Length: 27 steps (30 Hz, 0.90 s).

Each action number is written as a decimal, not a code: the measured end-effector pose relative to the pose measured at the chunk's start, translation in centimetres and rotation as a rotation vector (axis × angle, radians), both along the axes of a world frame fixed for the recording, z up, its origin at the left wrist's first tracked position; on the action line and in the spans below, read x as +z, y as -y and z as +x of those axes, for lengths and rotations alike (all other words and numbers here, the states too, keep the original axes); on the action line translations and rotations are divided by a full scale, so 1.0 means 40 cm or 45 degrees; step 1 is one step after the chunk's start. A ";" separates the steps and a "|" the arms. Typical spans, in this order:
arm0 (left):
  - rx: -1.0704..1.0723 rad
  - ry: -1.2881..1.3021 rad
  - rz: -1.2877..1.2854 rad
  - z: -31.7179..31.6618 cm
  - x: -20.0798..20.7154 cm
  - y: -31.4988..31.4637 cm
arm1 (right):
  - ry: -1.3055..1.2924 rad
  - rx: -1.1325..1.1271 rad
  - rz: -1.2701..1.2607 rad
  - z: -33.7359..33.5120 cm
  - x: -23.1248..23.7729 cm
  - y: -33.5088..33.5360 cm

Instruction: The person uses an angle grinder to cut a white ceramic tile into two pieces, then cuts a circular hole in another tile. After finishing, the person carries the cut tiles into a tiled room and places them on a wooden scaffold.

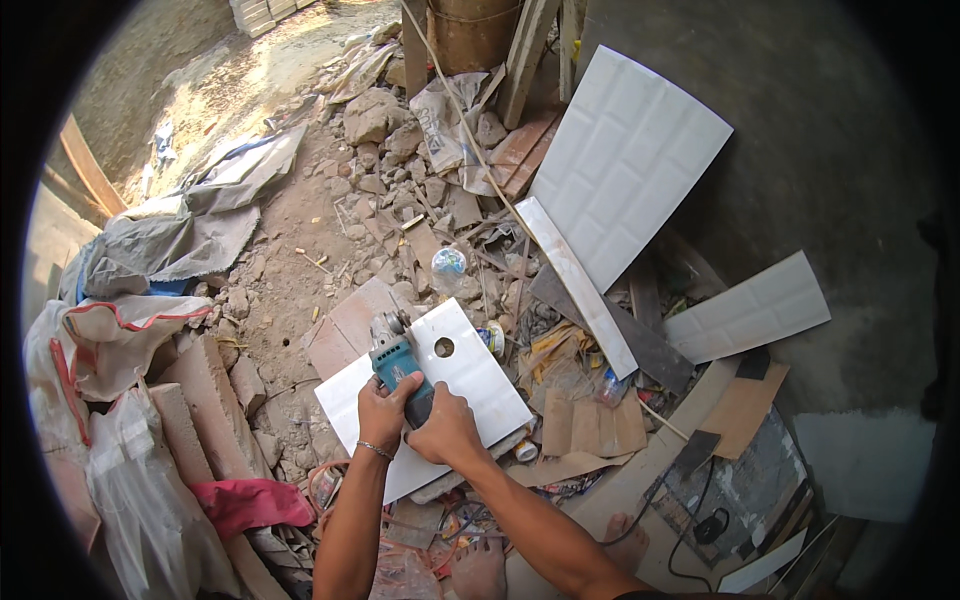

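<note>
A teal angle grinder (pixel 397 362) is held over a square white tile (pixel 488 392), its metal head and disc pointing away from me near the tile's far left edge. My left hand (pixel 380 418) wraps round the grinder's body, thumb on top. Closed round the dark rear end of the tool is my right hand (pixel 448 428). A round hole (pixel 444 347) goes through the tile, right of the grinder. Whether the disc touches the tile or spins, I cannot tell. Beneath the tile's far left side lies a reddish slab (pixel 345 325).
A large white brick-patterned panel (pixel 630 150) leans against the dark wall at right, near a smaller white piece (pixel 750 308) and a long white strip (pixel 580 290). Rubble (pixel 385 150) covers the far ground. Sacks (pixel 150 500) and broken blocks (pixel 215 400) lie left. A cable (pixel 690 530) runs near my bare feet.
</note>
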<state>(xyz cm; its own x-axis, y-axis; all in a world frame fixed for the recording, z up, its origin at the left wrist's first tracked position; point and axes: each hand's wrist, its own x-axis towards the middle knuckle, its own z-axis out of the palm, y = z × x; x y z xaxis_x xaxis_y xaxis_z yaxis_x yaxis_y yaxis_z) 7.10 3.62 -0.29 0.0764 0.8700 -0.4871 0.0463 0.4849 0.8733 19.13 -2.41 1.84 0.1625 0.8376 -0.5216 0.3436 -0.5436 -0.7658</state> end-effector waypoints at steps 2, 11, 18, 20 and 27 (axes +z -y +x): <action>-0.003 -0.014 -0.007 0.000 -0.001 0.004 | -0.001 0.004 -0.003 0.000 -0.002 0.004; -0.009 0.004 -0.010 0.000 -0.005 0.013 | -0.021 -0.016 0.005 0.002 -0.005 0.018; -0.005 -0.004 0.004 0.003 -0.008 0.029 | -0.019 -0.020 0.003 0.003 -0.005 0.032; -0.005 -0.017 0.004 0.005 -0.006 0.033 | -0.021 -0.026 0.000 0.002 -0.006 0.037; -0.002 -0.039 0.011 0.013 0.006 0.056 | -0.014 -0.035 0.015 0.000 -0.015 0.055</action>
<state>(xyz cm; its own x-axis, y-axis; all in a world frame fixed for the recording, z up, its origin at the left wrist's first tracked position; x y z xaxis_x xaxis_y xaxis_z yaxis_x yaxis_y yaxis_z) 7.60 1.38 -0.06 0.0626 0.8742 -0.4816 0.0740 0.4771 0.8757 19.13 -4.63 1.24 0.1797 0.8389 -0.5137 0.3206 -0.5436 -0.7757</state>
